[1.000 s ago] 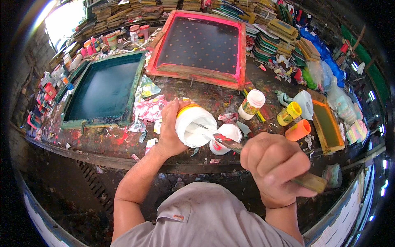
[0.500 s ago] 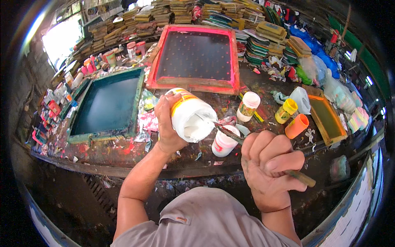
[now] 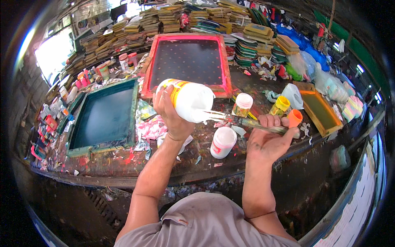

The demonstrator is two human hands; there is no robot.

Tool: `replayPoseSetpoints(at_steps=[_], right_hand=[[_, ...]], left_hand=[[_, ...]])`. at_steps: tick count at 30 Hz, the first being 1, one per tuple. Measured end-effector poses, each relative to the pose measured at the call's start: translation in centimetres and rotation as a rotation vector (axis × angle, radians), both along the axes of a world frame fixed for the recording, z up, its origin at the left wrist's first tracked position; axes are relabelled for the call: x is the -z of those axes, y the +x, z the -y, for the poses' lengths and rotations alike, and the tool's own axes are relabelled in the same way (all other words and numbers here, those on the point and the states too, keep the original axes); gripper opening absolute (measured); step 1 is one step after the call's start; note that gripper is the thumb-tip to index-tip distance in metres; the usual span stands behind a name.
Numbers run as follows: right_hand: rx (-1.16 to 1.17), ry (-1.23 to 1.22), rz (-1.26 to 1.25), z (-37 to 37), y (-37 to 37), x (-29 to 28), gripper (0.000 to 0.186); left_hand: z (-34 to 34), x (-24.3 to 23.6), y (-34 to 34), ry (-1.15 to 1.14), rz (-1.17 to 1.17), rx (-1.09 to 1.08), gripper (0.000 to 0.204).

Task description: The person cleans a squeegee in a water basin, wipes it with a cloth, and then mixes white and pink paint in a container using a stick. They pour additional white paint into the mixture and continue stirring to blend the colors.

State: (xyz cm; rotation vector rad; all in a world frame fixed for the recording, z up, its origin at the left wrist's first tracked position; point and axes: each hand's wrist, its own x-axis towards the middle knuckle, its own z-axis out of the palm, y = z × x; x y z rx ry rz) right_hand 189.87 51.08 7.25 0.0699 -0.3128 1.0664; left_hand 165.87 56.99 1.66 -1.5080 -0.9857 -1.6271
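Note:
My left hand (image 3: 169, 115) is wrapped round a big white plastic jar (image 3: 192, 99) with a yellow and red label, tipped on its side with its mouth to the right. In my right hand (image 3: 269, 142) is a paint-stained stirring stick (image 3: 252, 122). Its far end is coated in thick white paint (image 3: 213, 116) at the jar's lower lip. Below the stick stands a smaller white tub (image 3: 223, 142). Behind it are a pale-lidded jar (image 3: 243, 103) and a yellow jar (image 3: 280, 104); an orange container (image 3: 295, 118) is just beyond my right fingers.
A pink-edged screen frame (image 3: 187, 61) lies at the back of the stained table (image 3: 119, 168). To the left is a green screen frame (image 3: 103, 113), to the right a yellow one (image 3: 319, 110). Stacked frames (image 3: 170, 20), bottles (image 3: 53, 111), rags (image 3: 153, 126) and plastic bags (image 3: 329, 84) surround them.
The jar has tipped further onto its side. My right hand has turned palm up and moved up, and the stick's white-coated end now shows outside the jar's mouth.

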Motion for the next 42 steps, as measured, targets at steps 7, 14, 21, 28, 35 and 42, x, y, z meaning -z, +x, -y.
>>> replayPoseSetpoints(at_steps=[7, 14, 21, 28, 35, 42], right_hand=[[-0.200, -0.392, -0.472, -2.6, 3.9, 4.5, 0.056], [-0.026, -0.337, -0.392, -3.6, 7.8, 4.8, 0.060], [0.051, -0.190, -0.226, -3.0, 13.3, 2.2, 0.064], [0.004, 0.095, 0.125, -2.7, 15.3, -0.2, 0.056], [-0.078, 0.274, 0.282, -2.5, 11.9, -3.5, 0.058], [-0.267, 0.601, 0.686, -1.9, 4.4, -4.3, 0.072]], left_hand=[[-1.5, 1.4, 0.6, -0.086, 0.091, 0.014, 0.126], [-2.4, 3.9, 1.2, -0.157, 0.101, 0.022, 0.129], [-3.1, 5.7, 0.9, -0.250, 0.036, -0.008, 0.099], [-2.8, 7.1, 0.7, -0.325, -0.030, 0.020, 0.105], [-2.1, 6.2, 1.2, -0.369, -0.102, 0.218, 0.136], [-1.0, 4.0, 3.3, -0.425, -0.106, 0.400, 0.143]])
